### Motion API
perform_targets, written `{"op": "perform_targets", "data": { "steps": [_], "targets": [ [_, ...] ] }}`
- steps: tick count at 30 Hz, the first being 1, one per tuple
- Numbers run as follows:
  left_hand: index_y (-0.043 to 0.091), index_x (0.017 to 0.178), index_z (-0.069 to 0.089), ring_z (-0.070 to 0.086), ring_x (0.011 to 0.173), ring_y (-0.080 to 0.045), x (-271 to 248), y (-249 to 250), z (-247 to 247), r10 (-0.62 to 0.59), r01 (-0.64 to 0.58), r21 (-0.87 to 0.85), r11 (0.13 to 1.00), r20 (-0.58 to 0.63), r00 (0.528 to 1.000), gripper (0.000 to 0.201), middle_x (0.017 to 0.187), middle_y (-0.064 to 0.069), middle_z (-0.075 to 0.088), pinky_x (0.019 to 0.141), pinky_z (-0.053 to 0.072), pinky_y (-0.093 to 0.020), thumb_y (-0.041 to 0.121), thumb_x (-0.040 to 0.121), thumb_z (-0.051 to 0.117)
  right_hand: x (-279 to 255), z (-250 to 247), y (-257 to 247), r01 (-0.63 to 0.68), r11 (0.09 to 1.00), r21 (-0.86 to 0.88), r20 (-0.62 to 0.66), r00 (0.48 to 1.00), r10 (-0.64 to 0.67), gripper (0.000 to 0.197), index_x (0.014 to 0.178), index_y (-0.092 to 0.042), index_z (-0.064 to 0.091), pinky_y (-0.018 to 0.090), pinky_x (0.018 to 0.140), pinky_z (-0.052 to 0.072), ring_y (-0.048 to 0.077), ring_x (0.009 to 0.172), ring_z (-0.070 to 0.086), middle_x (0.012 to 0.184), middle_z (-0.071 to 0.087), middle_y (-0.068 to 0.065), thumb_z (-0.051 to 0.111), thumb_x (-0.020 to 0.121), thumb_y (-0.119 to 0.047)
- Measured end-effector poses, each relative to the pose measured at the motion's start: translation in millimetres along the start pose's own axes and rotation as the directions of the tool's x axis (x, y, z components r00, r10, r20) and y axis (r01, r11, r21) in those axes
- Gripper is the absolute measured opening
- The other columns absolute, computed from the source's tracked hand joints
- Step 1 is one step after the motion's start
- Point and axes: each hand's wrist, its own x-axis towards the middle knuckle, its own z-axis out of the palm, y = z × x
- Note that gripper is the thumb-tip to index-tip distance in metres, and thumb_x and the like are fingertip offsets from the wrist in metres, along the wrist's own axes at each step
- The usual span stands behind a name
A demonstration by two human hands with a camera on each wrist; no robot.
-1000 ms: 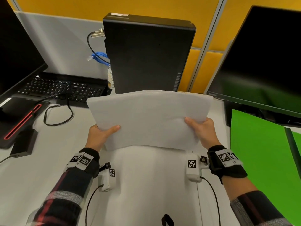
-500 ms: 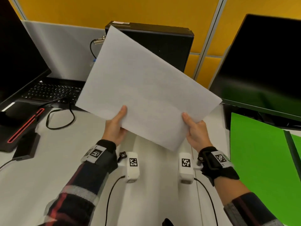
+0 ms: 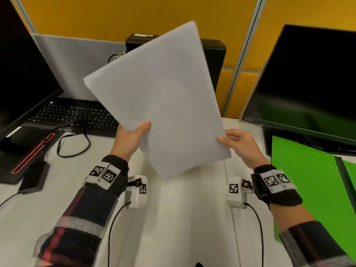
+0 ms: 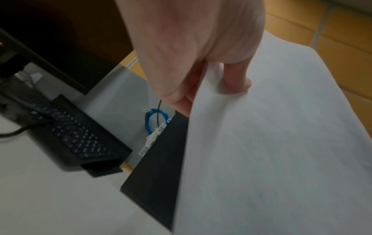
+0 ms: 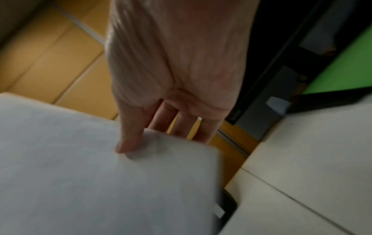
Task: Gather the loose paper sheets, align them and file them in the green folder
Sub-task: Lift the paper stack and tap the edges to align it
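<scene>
At centre, above desk (image 3: 173,228): paper sheets (image 3: 159,97), stack tilted, top corner toward 1 o'clock
L hand (image 3: 129,139): pinches stack's left edge, thumb on front
R hand (image 3: 240,145): thumb on stack's right edge, fingers behind; light hold
green folder (image 3: 304,182): lies open on desk at 4 o'clock, apart from the stack
keyboard (image 3: 77,116): 9 o'clock

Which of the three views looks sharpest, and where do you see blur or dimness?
Head view: sharpest and bright, though the paper sheets have soft edges and the green folder smears low down. Left wrist view: dim, keyboard blurred. Right wrist view: dim, smeared throughout.
</scene>
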Motion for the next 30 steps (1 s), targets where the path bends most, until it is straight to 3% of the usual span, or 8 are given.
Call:
{"op": "perform_targets", "data": {
  "steps": [4, 6, 10, 16, 20, 24, 27, 30],
  "targets": [
    [0.019, 0.109, 0.055, 0.061, 0.079, 0.014, -3.4, 11.5, 10.0, 0.07, -0.078, 0.047, 0.996, 0.141, 0.987, 0.025, 0.099, 0.008, 0.061, 0.07, 0.046, -0.001, 0.008, 0.087, 0.059, 3.3, 15.2, -27.9, 0.141, 0.987, 0.081, 0.026, 0.989, -0.144, 0.016, 0.103, -0.023, 0.06, 0.019, 0.073, 0.058, -0.001, 0.083, 0.069, 0.101, 0.067, -0.009, 0.053, 0.091, -0.016],
    [0.029, 0.097, 0.054, 0.06, 0.074, 0.02, -7.1, 19.2, 13.5, 0.106, -0.11, 0.014, 0.994, 0.16, 0.981, 0.023, 0.094, 0.015, 0.059, 0.067, 0.046, 0.0, 0.008, 0.088, 0.057, 2.7, 19.3, -40.0, 0.209, 0.966, 0.15, -0.031, 0.978, -0.206, 0.018, 0.106, -0.023, 0.058, 0.018, 0.071, 0.056, 0.001, 0.085, 0.069, 0.102, 0.066, -0.009, 0.051, 0.092, -0.014],
    [0.028, 0.094, 0.055, 0.062, 0.075, 0.018, -10.3, 30.6, 10.7, 0.172, -0.168, -0.035, 0.985, 0.174, 0.97, 0.025, 0.09, 0.016, 0.063, 0.068, 0.047, -0.003, 0.004, 0.089, 0.054, -0.3, 17.2, -54.3, 0.293, 0.923, 0.249, -0.084, 0.956, -0.281, 0.021, 0.106, -0.024, 0.058, 0.02, 0.072, 0.055, 0.004, 0.09, 0.069, 0.095, 0.072, -0.017, 0.054, 0.09, -0.011],
    [0.028, 0.094, 0.06, 0.066, 0.079, 0.009, -11.1, 34.5, 0.8, 0.133, -0.145, 0.011, 0.989, 0.325, 0.936, 0.024, 0.078, 0.028, 0.071, 0.068, 0.052, -0.009, 0.006, 0.089, 0.053, -3.9, 17.4, -47.2, 0.25, 0.944, 0.215, -0.065, 0.968, -0.242, 0.044, 0.104, -0.025, 0.059, 0.019, 0.069, 0.056, 0.004, 0.091, 0.069, 0.095, 0.072, -0.017, 0.069, 0.063, -0.035],
    [0.03, 0.095, 0.058, 0.066, 0.079, 0.008, -12.9, 42.2, 3.2, 0.151, -0.16, -0.003, 0.987, 0.35, 0.925, 0.025, 0.084, 0.018, 0.07, 0.068, 0.053, -0.01, 0.006, 0.09, 0.051, -4.6, 17.6, -50.6, 0.256, 0.943, 0.211, -0.071, 0.966, -0.247, 0.026, 0.101, -0.026, 0.058, 0.019, 0.068, 0.056, 0.003, 0.088, 0.069, 0.101, 0.066, -0.008, 0.064, 0.077, -0.02],
    [0.037, 0.102, 0.058, 0.066, 0.088, 0.004, -9.4, 56.8, 3.2, 0.203, -0.185, -0.083, 0.979, 0.404, 0.892, 0.031, 0.093, 0.021, 0.07, 0.075, 0.054, -0.018, 0.009, 0.092, 0.049, -3.6, 15.4, -63.3, 0.278, 0.942, 0.188, -0.061, 0.961, -0.271, 0.022, 0.106, -0.019, 0.056, 0.018, 0.067, 0.055, 0.002, 0.086, 0.069, 0.102, 0.064, -0.004, 0.057, 0.087, -0.008],
    [0.038, 0.117, 0.049, 0.063, 0.097, 0.001, -9.3, 70.2, 6.3, 0.31, -0.278, -0.138, 0.951, 0.461, 0.832, 0.039, 0.115, 0.013, 0.057, 0.08, 0.053, -0.017, 0.007, 0.093, 0.043, -2.8, 15.7, -74.6, 0.326, 0.93, 0.169, -0.095, 0.945, -0.314, 0.024, 0.113, -0.01, 0.053, 0.017, 0.068, 0.055, 0.002, 0.085, 0.068, 0.102, 0.063, -0.002, 0.055, 0.089, -0.008],
    [0.032, 0.111, 0.045, 0.059, 0.092, 0.003, -10.1, 76.4, 10.2, 0.411, -0.38, -0.159, 0.911, 0.406, 0.816, 0.038, 0.111, 0.009, 0.049, 0.076, 0.052, -0.015, -0.001, 0.095, 0.037, -2.2, 17.0, -84.6, 0.388, 0.909, 0.152, -0.131, 0.919, -0.371, 0.021, 0.109, -0.015, 0.053, 0.016, 0.069, 0.055, 0.0, 0.086, 0.067, 0.101, 0.062, -0.003, 0.054, 0.09, -0.008]
  ]
}}
